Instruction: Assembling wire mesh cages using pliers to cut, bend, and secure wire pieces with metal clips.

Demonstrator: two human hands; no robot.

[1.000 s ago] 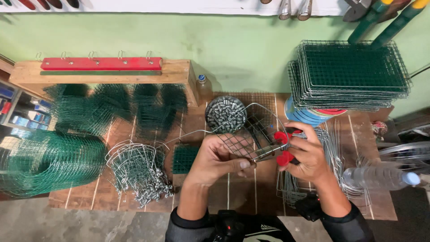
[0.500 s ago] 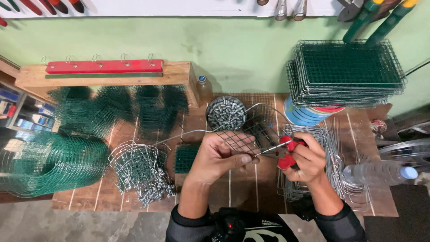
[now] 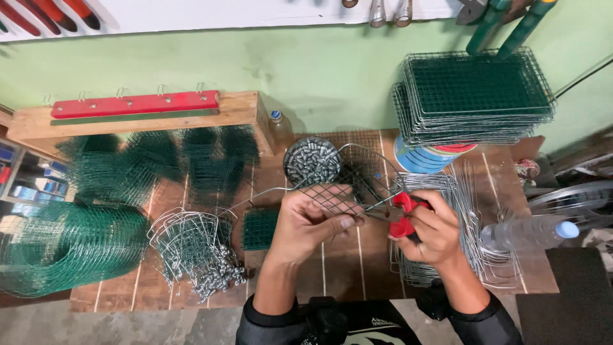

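Observation:
My left hand (image 3: 311, 223) pinches a small wire mesh basket (image 3: 348, 182) at its near rim, above the wooden bench. My right hand (image 3: 434, 231) grips red-handled pliers (image 3: 399, 216), whose jaws point left and meet the mesh right beside my left fingertips. A round tin of small metal clips (image 3: 311, 160) stands just behind the basket.
A stack of green mesh panels (image 3: 476, 96) rests on a round container at the back right. Green mesh rolls (image 3: 67, 246) lie at the left, a heap of bent wire frames (image 3: 195, 252) front left, wire pieces (image 3: 469, 223) and a clear plastic bottle (image 3: 530, 231) at right. A red hook rail (image 3: 134, 103) sits on a wooden block.
The pliers have moved left to my left fingertips at the mesh rim. Both hands have shifted slightly lower over the bench.

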